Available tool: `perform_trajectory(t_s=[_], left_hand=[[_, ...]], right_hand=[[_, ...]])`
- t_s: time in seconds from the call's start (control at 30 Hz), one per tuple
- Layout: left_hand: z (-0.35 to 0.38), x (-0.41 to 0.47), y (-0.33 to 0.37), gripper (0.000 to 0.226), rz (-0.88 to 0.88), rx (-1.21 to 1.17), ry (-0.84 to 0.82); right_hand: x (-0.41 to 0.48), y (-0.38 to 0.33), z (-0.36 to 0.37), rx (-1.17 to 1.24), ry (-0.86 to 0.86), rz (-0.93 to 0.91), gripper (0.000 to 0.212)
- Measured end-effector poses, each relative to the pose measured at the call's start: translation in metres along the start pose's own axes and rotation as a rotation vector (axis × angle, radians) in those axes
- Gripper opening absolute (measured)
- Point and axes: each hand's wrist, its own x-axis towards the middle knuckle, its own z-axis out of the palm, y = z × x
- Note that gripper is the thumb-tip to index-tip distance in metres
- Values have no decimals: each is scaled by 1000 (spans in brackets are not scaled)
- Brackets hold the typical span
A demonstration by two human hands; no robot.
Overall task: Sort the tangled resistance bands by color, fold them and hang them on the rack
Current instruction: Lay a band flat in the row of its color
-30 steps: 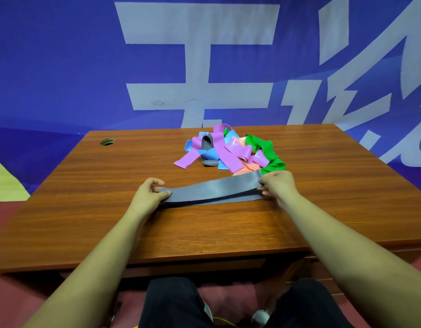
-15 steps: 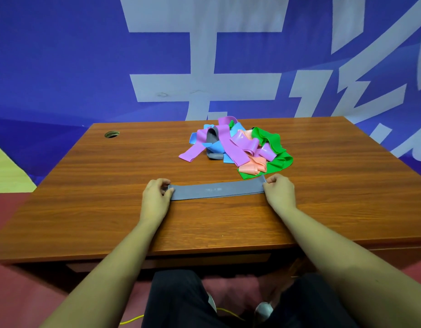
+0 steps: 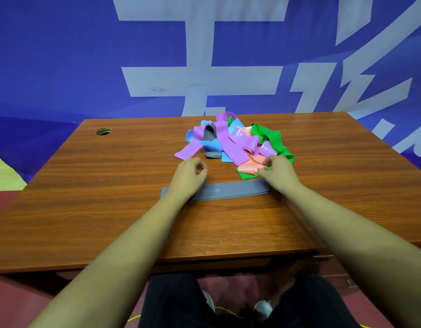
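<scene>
A flat grey rubber band (image 3: 230,191) lies on the brown wood-grain table (image 3: 110,197), with the tangled pile of coloured bands (image 3: 230,140) at its 12 o'clock. The left hand (image 3: 189,174) hovers loosely curled, holding nothing. The right hand (image 3: 279,172) is at a salmon band (image 3: 248,168); I cannot tell whether it grips. A blue lettered banner (image 3: 62,67) hangs behind.

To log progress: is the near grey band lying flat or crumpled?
Flat. The grey band lies on the table as one straight, smooth strip, without bunching.
</scene>
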Motion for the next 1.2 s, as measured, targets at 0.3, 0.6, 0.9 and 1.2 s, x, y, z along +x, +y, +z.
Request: perform_trajectory(t_s=[0.3, 0.6, 0.9, 1.2], left_hand=[[80, 49, 37, 34, 109, -8, -238], [99, 67, 37, 14, 139, -84, -66], [8, 94, 102, 16, 147, -494, 111], [-44, 63, 131, 24, 115, -522, 21]], right_hand=[[22, 7, 17, 72, -40, -35, 12], [25, 10, 7, 289, -18, -30, 5], [33, -33, -34, 333, 144, -79, 3], [2, -91, -65, 786, -25, -198, 21]])
